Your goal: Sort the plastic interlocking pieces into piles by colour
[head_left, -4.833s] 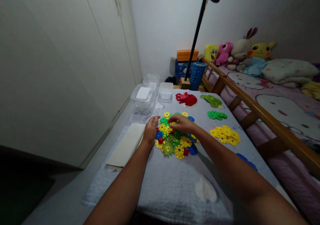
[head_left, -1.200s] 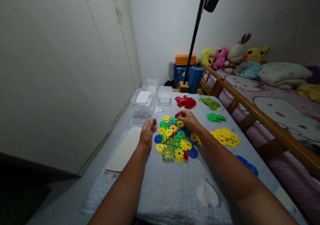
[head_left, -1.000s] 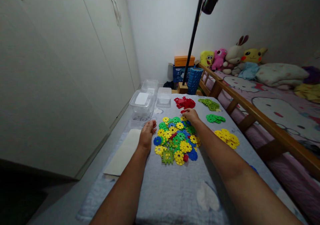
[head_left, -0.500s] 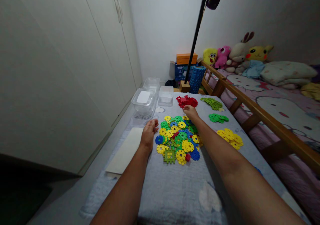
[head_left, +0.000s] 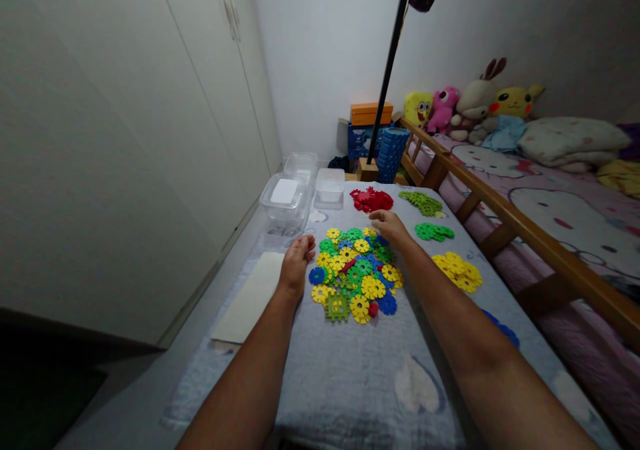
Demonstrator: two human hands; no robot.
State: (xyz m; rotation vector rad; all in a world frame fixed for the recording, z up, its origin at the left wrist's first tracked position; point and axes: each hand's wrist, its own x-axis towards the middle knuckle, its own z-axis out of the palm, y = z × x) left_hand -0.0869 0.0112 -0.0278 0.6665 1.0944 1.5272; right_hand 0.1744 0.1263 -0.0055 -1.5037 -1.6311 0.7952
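Clear tubs (head_left: 283, 213) stand beyond a pale sheet (head_left: 250, 297); a wooden rail (head_left: 505, 207) flanks the table (head_left: 345, 377). The mixed pile (head_left: 359, 270) lies beside the half-curled, seemingly bare left hand (head_left: 297, 260). The right hand (head_left: 391, 227), pinching a red piece a second ago, now hangs loosely parted, visibly unladen, near the red heap (head_left: 371, 200).
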